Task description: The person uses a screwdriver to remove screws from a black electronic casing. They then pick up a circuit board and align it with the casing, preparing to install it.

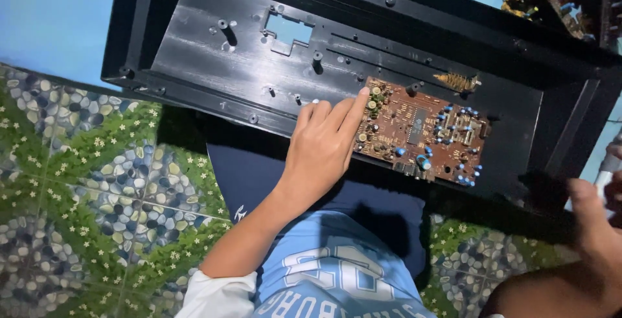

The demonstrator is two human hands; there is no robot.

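Observation:
A brown circuit board (424,133) with blue and grey parts lies inside a long black plastic housing (214,52). My left hand (324,146) rests on the housing's near wall, and its index finger presses the board's left edge. At the right frame edge my right hand (593,211) is partly out of view. It seems to close around a grey-white handle (609,166), though the tool itself is cut off.
The housing lies across my lap on dark blue shorts (253,172), above a pebble-and-flower patterned tile floor (97,182). A blue wall (52,13) stands behind. More boards and wired parts (551,4) sit at the top right.

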